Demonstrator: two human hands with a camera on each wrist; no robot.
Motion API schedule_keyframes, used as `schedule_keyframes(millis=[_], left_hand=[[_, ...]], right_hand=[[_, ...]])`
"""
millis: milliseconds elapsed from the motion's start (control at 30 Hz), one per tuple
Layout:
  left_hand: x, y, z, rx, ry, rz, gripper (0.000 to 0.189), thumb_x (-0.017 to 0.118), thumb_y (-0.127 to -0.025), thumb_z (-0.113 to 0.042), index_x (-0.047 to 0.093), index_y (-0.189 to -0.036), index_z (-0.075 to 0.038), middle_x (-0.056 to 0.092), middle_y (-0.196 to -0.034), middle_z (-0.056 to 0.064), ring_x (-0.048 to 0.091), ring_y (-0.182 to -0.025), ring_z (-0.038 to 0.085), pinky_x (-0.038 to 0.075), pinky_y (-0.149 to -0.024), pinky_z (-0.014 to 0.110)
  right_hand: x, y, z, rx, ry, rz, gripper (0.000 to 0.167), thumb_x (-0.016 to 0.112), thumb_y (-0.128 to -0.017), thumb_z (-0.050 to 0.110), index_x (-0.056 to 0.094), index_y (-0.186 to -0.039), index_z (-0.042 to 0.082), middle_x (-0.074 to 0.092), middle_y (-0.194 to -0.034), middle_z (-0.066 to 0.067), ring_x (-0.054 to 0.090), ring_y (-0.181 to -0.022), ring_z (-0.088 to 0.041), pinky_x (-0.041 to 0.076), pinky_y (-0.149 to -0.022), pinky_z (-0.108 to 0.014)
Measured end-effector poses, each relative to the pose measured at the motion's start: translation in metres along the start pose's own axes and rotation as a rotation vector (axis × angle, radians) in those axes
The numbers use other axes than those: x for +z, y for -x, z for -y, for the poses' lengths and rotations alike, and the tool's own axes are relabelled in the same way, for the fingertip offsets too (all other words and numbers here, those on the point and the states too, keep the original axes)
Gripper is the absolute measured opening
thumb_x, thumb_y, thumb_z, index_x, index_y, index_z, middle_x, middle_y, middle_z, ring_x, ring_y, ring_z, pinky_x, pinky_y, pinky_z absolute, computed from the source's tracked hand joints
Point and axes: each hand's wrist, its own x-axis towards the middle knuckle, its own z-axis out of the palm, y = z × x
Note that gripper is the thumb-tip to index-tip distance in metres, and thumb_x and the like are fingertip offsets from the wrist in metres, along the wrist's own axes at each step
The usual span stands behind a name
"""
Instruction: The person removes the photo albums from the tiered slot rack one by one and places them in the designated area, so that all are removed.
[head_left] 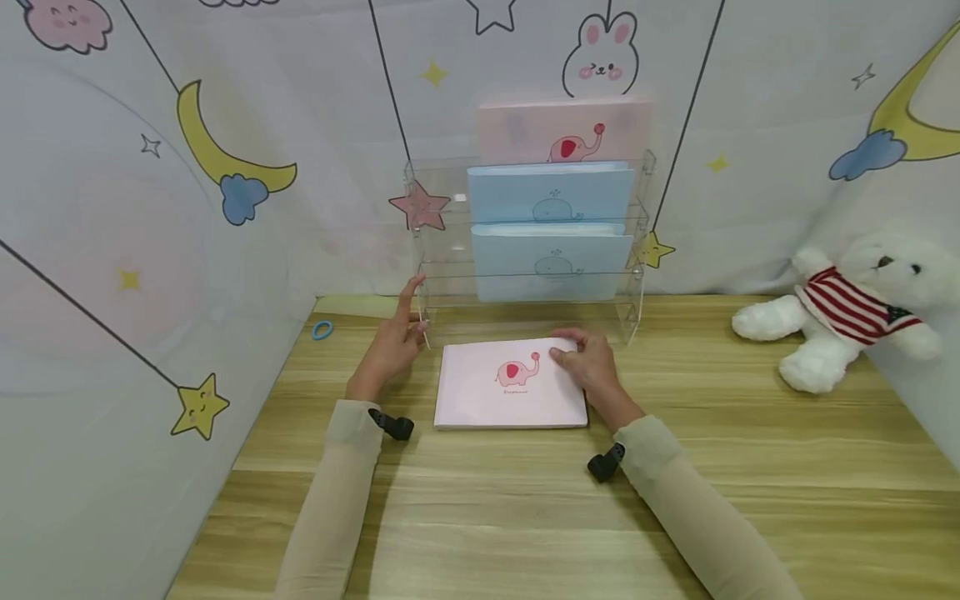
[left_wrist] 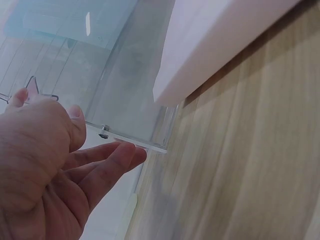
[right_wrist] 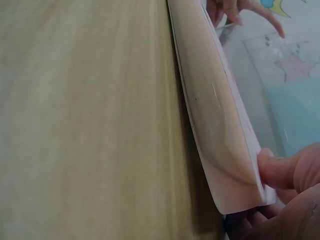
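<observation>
A pink notebook [head_left: 480, 392] with a red elephant on its cover is held just in front of a clear acrylic tiered rack [head_left: 450, 312]. My right hand [head_left: 596, 371] pinches its right end, thumb on the cover and fingers behind. In the right wrist view the notebook [right_wrist: 215, 100] has its long lower edge just above the wood, with its covers slightly parted. My left hand [head_left: 393, 346] touches the rack's left side panel from outside, its index finger extended upward. The left wrist view shows those fingertips [left_wrist: 135, 155] against the panel's lower edge.
Two blue whale notebooks [head_left: 551, 262] and another pink elephant notebook [head_left: 525, 133] stand in the rack's tiers. A small blue ring [head_left: 322, 331] lies at the left. At the right sits a white teddy bear [head_left: 847, 308] in a striped shirt. A printed curtain [head_left: 337, 125] hangs behind.
</observation>
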Motion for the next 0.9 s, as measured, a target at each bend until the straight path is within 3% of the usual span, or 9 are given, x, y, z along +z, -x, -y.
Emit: schedule_keyframes(millis=[233, 500, 600, 667, 800, 900], left_hand=[[-0.0003, 0.0001, -0.0012, -0.009, 0.012, 0.005, 0.086, 0.05, -0.113, -0.005, 0.002, -0.169, -0.05, 0.069, -0.135, 0.031, 0.073, -0.103, 0.037, 0.057, -0.084, 0.046], [0.0008, -0.0005, 0.0006, 0.0, 0.005, 0.005, 0.086, 0.049, -0.113, -0.004, 0.002, -0.169, -0.049, 0.071, -0.13, 0.031, 0.071, -0.098, 0.035, 0.056, -0.082, 0.046], [0.0012, -0.0007, 0.0005, -0.001, 0.003, 0.005, 0.086, 0.05, -0.113, -0.004, 0.002, -0.169, -0.05, 0.071, -0.128, 0.03, 0.07, -0.096, 0.035, 0.055, -0.082, 0.046], [0.0014, -0.0006, 0.0005, -0.004, 0.004, 0.007, 0.087, 0.049, -0.113, -0.004, 0.002, -0.169, -0.05, 0.071, -0.128, 0.03, 0.07, -0.097, 0.035, 0.055, -0.082, 0.046], [0.0008, 0.0002, -0.0004, -0.007, 0.006, 0.011, 0.086, 0.049, -0.113, -0.005, 0.001, -0.169, -0.05, 0.071, -0.129, 0.03, 0.07, -0.097, 0.035, 0.055, -0.082, 0.046], [-0.0005, 0.0003, -0.0003, -0.011, 0.005, 0.011, 0.086, 0.049, -0.113, -0.006, 0.001, -0.168, -0.052, 0.071, -0.13, 0.03, 0.07, -0.098, 0.034, 0.055, -0.082, 0.046]], right_hand=[[-0.0023, -0.0013, 0.0001, 0.007, 0.011, 0.016, 0.032, 0.076, -0.1, 0.007, 0.077, -0.132, 0.01, 0.057, -0.16, -0.014, 0.038, -0.16, -0.036, 0.034, -0.131, -0.052], [-0.0042, 0.002, -0.0012, 0.008, 0.027, 0.011, 0.032, 0.077, -0.1, 0.01, 0.078, -0.131, 0.013, 0.058, -0.16, -0.012, 0.044, -0.153, -0.037, 0.041, -0.125, -0.055], [-0.0041, 0.0025, -0.0014, 0.002, 0.043, 0.007, 0.031, 0.077, -0.1, 0.011, 0.078, -0.131, 0.014, 0.058, -0.16, -0.012, 0.047, -0.149, -0.034, 0.047, -0.117, -0.049], [-0.0039, 0.0026, -0.0023, -0.01, 0.066, -0.002, 0.03, 0.078, -0.1, 0.013, 0.079, -0.13, 0.015, 0.062, -0.153, -0.013, 0.053, -0.133, -0.032, 0.051, -0.1, -0.042], [-0.0054, 0.0042, -0.0036, -0.037, 0.128, -0.031, 0.029, 0.079, -0.099, 0.016, 0.08, -0.128, 0.016, 0.069, -0.133, -0.015, 0.049, -0.104, -0.027, 0.041, -0.077, -0.033], [-0.0085, 0.006, -0.0031, -0.056, 0.167, -0.046, 0.029, 0.08, -0.098, 0.019, 0.08, -0.127, 0.017, 0.071, -0.132, -0.017, 0.058, -0.108, -0.028, 0.048, -0.08, -0.033]])
